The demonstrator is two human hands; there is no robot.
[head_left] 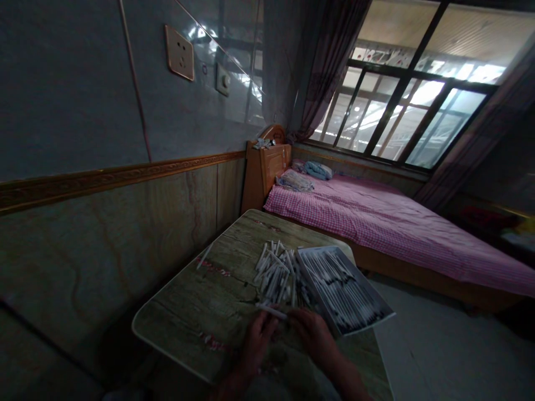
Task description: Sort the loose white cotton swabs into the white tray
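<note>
My left hand (256, 340) and my right hand (313, 333) meet over the near part of a small wooden table (188, 309). Both pinch the ends of one thin white pen-like stick (271, 311) held level between them. Just beyond my fingers lies a loose heap of several similar white sticks (276, 272). To the right of the heap a flat tray (343, 289) holds several sticks laid side by side. One stray stick (204, 257) lies alone near the table's left edge.
A tiled wall with a socket (179, 52) runs along the left. A bed with a pink checked sheet (388, 223) and a wooden headboard (267, 167) stands behind the table. A barred window (409, 106) is at the back. Bare floor (434, 345) lies to the right.
</note>
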